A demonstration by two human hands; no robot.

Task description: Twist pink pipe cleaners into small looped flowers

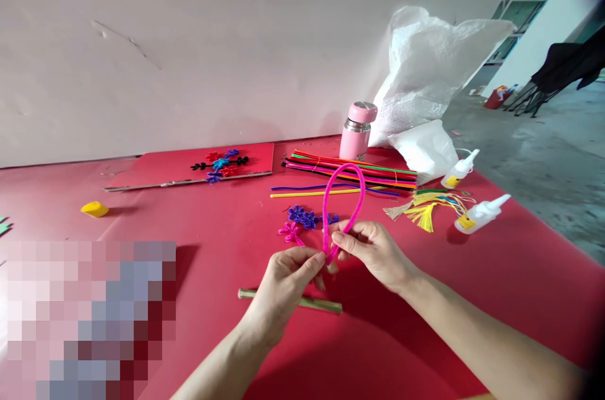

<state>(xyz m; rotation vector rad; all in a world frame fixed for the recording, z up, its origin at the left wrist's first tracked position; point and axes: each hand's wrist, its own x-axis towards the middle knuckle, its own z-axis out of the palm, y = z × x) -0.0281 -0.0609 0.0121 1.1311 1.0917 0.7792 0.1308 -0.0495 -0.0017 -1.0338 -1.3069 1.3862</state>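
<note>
A bright pink pipe cleaner is bent into a tall loop above the red table. My left hand pinches it near its lower end, and my right hand grips the other side between thumb and fingers. Beneath the left wrist lies a short greenish stick. Just beyond my hands are a purple pipe-cleaner flower and a pink one. Farther back, single purple and yellow pipe cleaners lie near a mixed-colour bundle.
Two white glue bottles and several tassels lie at right. A pink flask stands by a plastic bag. At back left, a red board bears colourful flowers; a yellow object sits nearer.
</note>
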